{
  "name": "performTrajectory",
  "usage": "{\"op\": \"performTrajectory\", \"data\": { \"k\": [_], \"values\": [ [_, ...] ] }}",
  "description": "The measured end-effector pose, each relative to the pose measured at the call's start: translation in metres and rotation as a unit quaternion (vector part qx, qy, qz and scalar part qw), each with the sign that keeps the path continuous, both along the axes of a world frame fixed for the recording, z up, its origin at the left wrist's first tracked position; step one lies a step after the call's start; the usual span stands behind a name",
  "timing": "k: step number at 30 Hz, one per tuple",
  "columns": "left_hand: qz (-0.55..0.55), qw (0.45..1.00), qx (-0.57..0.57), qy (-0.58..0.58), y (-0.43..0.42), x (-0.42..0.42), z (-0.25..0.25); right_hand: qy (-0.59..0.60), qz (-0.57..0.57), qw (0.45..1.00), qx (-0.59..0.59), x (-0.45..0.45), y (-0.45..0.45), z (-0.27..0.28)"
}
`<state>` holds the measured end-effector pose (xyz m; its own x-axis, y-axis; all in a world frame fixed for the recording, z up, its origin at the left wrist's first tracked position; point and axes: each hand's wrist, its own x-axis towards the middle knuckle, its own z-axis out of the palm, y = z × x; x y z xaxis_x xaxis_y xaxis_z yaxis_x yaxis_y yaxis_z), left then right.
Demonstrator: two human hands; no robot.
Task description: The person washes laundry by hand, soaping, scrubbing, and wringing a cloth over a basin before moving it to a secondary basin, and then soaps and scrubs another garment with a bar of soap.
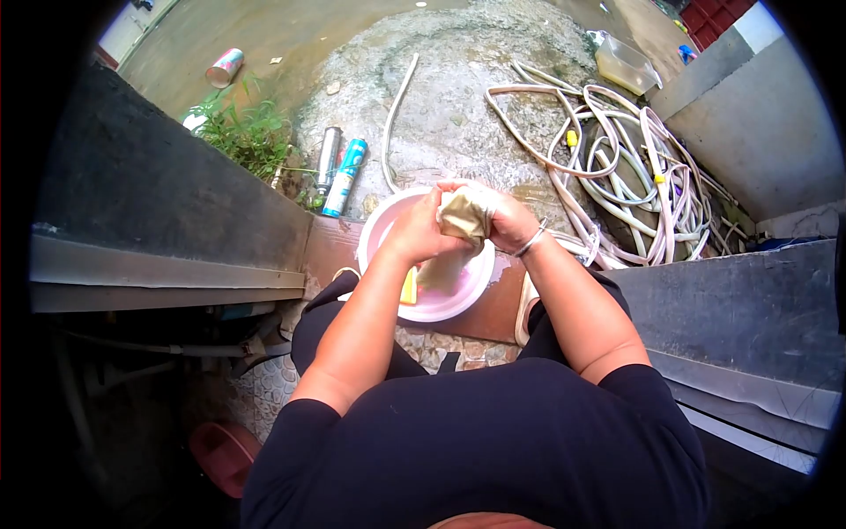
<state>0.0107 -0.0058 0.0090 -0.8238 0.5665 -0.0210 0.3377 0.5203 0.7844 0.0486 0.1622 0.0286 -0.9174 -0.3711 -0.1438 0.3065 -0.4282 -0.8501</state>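
Note:
Both my hands grip a wet-looking beige cloth [465, 217] above a round pinkish-white basin [445, 313]. My left hand [418, 227] is closed on the cloth's left side, and my right hand [510, 220] is closed on its right side, with a light band around that wrist. Part of the cloth hangs down into the basin. A yellow block [409, 287], perhaps soap or a sponge, lies at the basin's left inner side, partly hidden by my left forearm.
Tangled pale hoses [617, 176] lie to the right, near a clear plastic container [627, 67]. A blue can [345, 178] and a silver can [329, 159] lie left of the basin. Dark low walls [167, 194] flank both sides. A reddish tub [225, 454] sits lower left.

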Motion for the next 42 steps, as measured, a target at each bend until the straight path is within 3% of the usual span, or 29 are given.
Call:
{"op": "performTrajectory", "data": {
  "k": [2, 4, 6, 8, 10, 14, 16, 18, 20, 21, 24, 26, 28, 32, 34, 36, 38, 39, 40, 41, 42],
  "values": [
    [-0.014, 0.998, 0.057, -0.005, 0.001, 0.003, 0.003, 0.003, -0.008, 1.0, 0.02, 0.0, -0.004, -0.004],
    [-0.025, 0.998, 0.056, 0.016, 0.001, 0.003, 0.0, 0.014, -0.015, 0.995, 0.101, 0.0, -0.006, -0.006],
    [-0.037, 0.999, 0.003, -0.033, 0.001, 0.006, 0.009, -0.011, -0.013, 0.995, 0.094, 0.003, -0.009, 0.001],
    [-0.031, 0.999, 0.011, -0.006, 0.001, 0.01, 0.012, 0.015, -0.005, 0.985, 0.171, 0.007, -0.012, 0.005],
    [-0.032, 0.996, 0.012, 0.081, 0.003, 0.01, -0.007, 0.016, 0.003, 0.984, 0.179, 0.008, -0.012, -0.01],
    [-0.002, 0.994, 0.02, 0.103, 0.003, 0.02, -0.003, 0.089, -0.02, 0.976, 0.198, 0.017, -0.023, -0.009],
    [0.01, 0.997, -0.019, 0.068, -0.002, 0.022, 0.002, 0.167, -0.045, 0.939, 0.296, 0.019, -0.023, -0.013],
    [0.024, 0.992, -0.058, 0.107, -0.003, 0.025, 0.014, 0.2, -0.071, 0.934, 0.289, 0.023, -0.025, -0.003],
    [0.032, 0.993, -0.031, 0.107, -0.006, 0.025, 0.021, 0.218, -0.1, 0.897, 0.37, 0.029, -0.024, 0.011],
    [0.056, 0.993, -0.004, 0.102, -0.009, 0.021, 0.018, 0.149, -0.105, 0.938, 0.296, 0.03, -0.023, 0.018],
    [0.105, 0.987, 0.021, 0.118, -0.016, 0.01, 0.035, 0.092, -0.172, 0.955, 0.223, 0.033, -0.018, 0.027],
    [0.116, 0.981, 0.004, 0.157, -0.016, 0.007, 0.064, -0.048, -0.18, 0.979, 0.086, 0.039, -0.014, 0.023],
    [0.105, 0.974, 0.057, 0.194, -0.012, 0.003, 0.088, -0.116, -0.119, 0.986, -0.008, 0.045, -0.018, 0.024],
    [0.088, 0.949, 0.091, 0.288, 0.004, 0.001, 0.13, -0.127, 0.028, 0.985, -0.115, 0.044, -0.039, 0.027],
    [0.057, 0.944, 0.095, 0.312, 0.016, 0.008, 0.143, -0.109, 0.037, 0.97, -0.215, 0.037, -0.045, 0.023],
    [-0.001, 0.949, 0.041, 0.314, 0.028, 0.018, 0.15, -0.079, 0.055, 0.914, -0.395, 0.022, -0.049, 0.018],
    [-0.009, 0.946, -0.027, 0.323, 0.044, 0.027, 0.136, -0.038, -0.05, 0.912, -0.405, 0.011, -0.045, 0.021],
    [-0.021, 0.936, -0.02, 0.352, 0.052, 0.031, 0.124, -0.031, -0.052, 0.895, -0.442, 0.0, -0.039, 0.009],
    [-0.033, 0.935, -0.093, 0.34, 0.059, 0.035, 0.112, -0.025, -0.053, 0.876, -0.478, -0.01, -0.033, -0.003],
    [-0.035, 0.934, -0.094, 0.342, 0.067, 0.047, 0.105, -0.03, -0.089, 0.887, -0.452, -0.007, -0.024, 0.011],
    [-0.048, 0.927, -0.073, 0.364, 0.074, 0.06, 0.099, -0.041, -0.119, 0.861, -0.492, -0.012, -0.019, 0.01]
  ]
}}
